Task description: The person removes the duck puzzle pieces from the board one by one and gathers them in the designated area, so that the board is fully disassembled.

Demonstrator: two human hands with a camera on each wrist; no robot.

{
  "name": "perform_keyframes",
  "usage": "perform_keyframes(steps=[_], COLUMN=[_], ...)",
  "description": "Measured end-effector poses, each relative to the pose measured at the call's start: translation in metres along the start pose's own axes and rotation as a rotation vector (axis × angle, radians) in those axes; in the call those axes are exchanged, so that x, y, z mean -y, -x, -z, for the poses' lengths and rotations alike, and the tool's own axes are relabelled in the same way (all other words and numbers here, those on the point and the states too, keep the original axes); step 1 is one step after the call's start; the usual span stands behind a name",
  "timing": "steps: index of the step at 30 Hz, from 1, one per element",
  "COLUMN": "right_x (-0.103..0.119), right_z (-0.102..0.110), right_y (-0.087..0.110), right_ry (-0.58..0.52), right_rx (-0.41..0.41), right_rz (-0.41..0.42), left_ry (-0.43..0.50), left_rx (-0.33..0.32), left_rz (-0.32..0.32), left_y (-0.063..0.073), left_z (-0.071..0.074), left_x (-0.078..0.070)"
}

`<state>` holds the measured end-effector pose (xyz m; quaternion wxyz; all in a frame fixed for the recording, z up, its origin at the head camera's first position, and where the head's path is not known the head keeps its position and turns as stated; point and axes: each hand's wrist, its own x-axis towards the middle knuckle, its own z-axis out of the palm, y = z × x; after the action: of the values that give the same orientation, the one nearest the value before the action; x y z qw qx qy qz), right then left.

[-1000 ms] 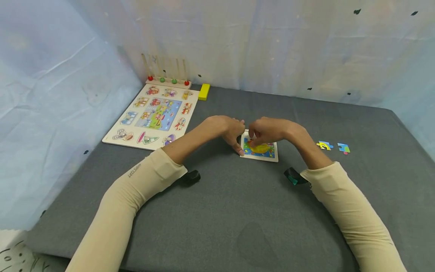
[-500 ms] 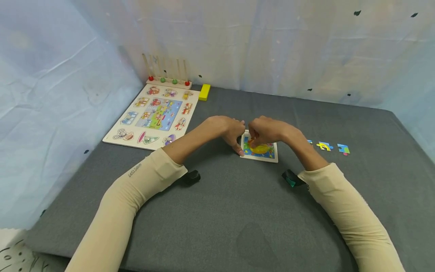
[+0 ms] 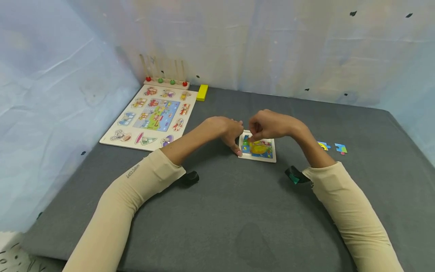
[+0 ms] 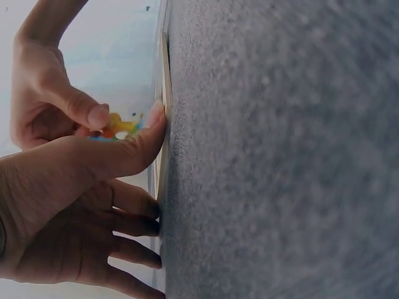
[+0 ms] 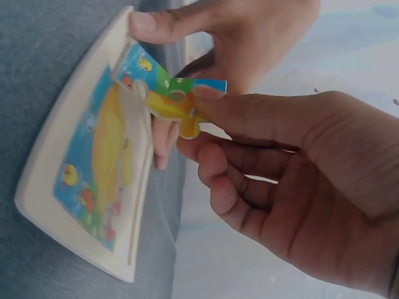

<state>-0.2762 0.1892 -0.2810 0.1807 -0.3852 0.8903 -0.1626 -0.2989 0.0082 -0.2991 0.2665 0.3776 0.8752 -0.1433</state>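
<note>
A small wooden puzzle tray (image 3: 259, 159) lies on the grey table, with a yellow shape on blue in its picture. My left hand (image 3: 232, 133) spans its left side; the thumb (image 5: 144, 23) rests on the corner of the rim, the other fingers fairly straight. Just above the tray, my right hand (image 3: 272, 125) pinches a puzzle piece (image 5: 177, 103) between thumb and index finger. Blue, green and yellow show on it, and its fish-printed end (image 5: 140, 65) tilts down to the tray; whether that end is a second joined piece I cannot tell. Bare wood shows below it.
Two loose puzzle pieces, one yellow and blue (image 3: 324, 145) and one blue and green (image 3: 341, 148), lie right of the tray. A large peg puzzle board (image 3: 136, 142), a bead-and-rod stand (image 3: 166, 83) and a yellow block (image 3: 202, 93) are at the back left.
My right hand has risen slightly from the tray with the pinched piece, and a bare gap has appeared on the tray's left side. The left hand has stayed in place.
</note>
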Motion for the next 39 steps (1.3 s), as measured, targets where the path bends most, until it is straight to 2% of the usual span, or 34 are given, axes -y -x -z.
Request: perform_keyframes(steps=[7,12,16,19,22,25,29,33,39], right_x=[-0.004,-0.005,-0.004,-0.003,-0.003,-0.007,-0.018,-0.033,-0.063], right_z=[-0.003,0.003,0.019,0.033,0.044,0.05,0.051,0.048,0.031], right_y=[-0.003,0.003,0.021,0.039,0.056,0.07,0.085,0.097,0.111], right_ry=[-0.032,-0.028,-0.008,0.006,0.013,0.021,0.048,0.033,-0.116], right_rx=[0.022,0.015,-0.038,-0.103,-0.166,-0.185,-0.151,-0.084,0.117], right_rz=[0.023,-0.015,-0.076,-0.101,-0.119,-0.129,-0.153,-0.227,-0.331], left_ry=[0.051,0.102,0.074,0.04,0.019,0.023,0.024,0.012,0.003], left_rx=[0.02,-0.017,-0.088,-0.117,-0.115,-0.103,-0.085,-0.061,-0.029], left_rz=[0.014,0.011,0.006,0.016,0.034,0.047,0.052,0.051,0.058], left_y=[0.0,-0.001,-0.003,-0.005,-0.006,-0.005,-0.002,-0.001,0.0], left_z=[0.0,-0.001,-0.003,-0.004,-0.004,-0.004,-0.004,-0.001,0.004], left_x=[0.004,0.002,-0.003,-0.007,-0.008,-0.009,-0.01,-0.009,-0.01])
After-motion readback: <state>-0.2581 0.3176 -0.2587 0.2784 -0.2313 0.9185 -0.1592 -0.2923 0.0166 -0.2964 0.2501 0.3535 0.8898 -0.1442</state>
